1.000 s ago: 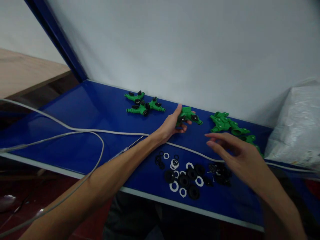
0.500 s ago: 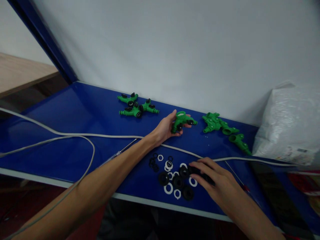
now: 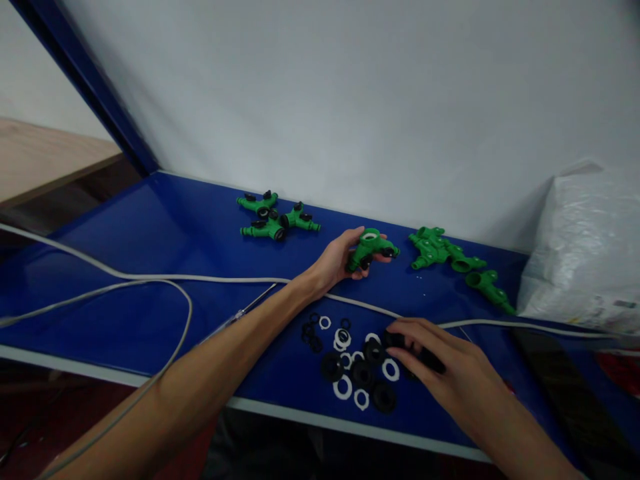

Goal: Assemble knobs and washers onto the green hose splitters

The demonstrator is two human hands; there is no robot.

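Note:
My left hand (image 3: 345, 257) is closed around a green two-way hose splitter (image 3: 367, 247) with black valve levers, its round opening turned up and a white ring inside. Lower right, my right hand (image 3: 435, 347) is over the blue table with its fingers around a black part (image 3: 395, 339) whose shape is mostly hidden. Beside those fingertips lie several black ring fittings (image 3: 384, 397) and white washers (image 3: 391, 369). Small black O-rings (image 3: 315, 344) lie to their left.
Assembled green splitters (image 3: 263, 229) with black levers sit at the back left. Bare green splitter bodies (image 3: 430, 248) lie at the back right, near a plastic-wrapped package (image 3: 585, 247). A pale cable (image 3: 225, 279) crosses the table; a screwdriver (image 3: 243, 311) lies by my left forearm.
The view has shifted slightly, so most things sit a little lower and the table items further right. My left hand still holds the splitter; my right hand stays at the rings with the black part.

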